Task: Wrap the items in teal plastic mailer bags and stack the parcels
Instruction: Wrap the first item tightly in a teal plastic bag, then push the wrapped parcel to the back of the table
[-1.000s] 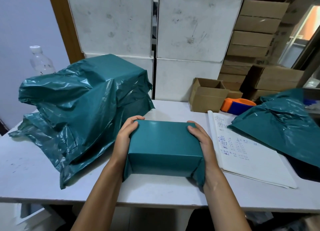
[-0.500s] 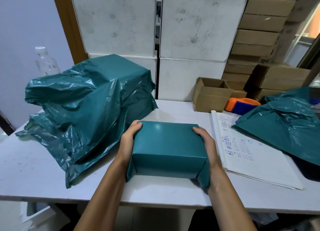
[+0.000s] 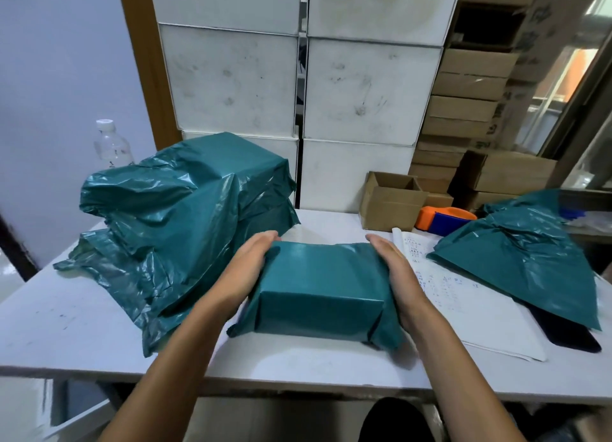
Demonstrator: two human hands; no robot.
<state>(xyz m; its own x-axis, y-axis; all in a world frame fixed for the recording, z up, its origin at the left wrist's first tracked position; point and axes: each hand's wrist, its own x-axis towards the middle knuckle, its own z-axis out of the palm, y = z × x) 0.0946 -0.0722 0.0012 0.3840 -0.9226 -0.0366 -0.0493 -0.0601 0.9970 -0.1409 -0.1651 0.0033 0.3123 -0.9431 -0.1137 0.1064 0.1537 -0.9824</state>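
Teal-wrapped parcel (image 3: 319, 292) lies near middle of white table (image 3: 66, 329); left hand (image 3: 246, 271) and right hand (image 3: 395, 274) press flat against its sides, fingers straight; heap of teal parcels (image 3: 175, 216) at left; loose teal bags (image 3: 526, 259) at right over notebook (image 3: 463, 309); tape dispenser (image 3: 443, 219) far right.

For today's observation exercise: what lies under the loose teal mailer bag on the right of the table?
Under the loose teal mailer bag lie a handwritten notebook and something dark poking out at its near edge. Whatever else it covers is hidden.
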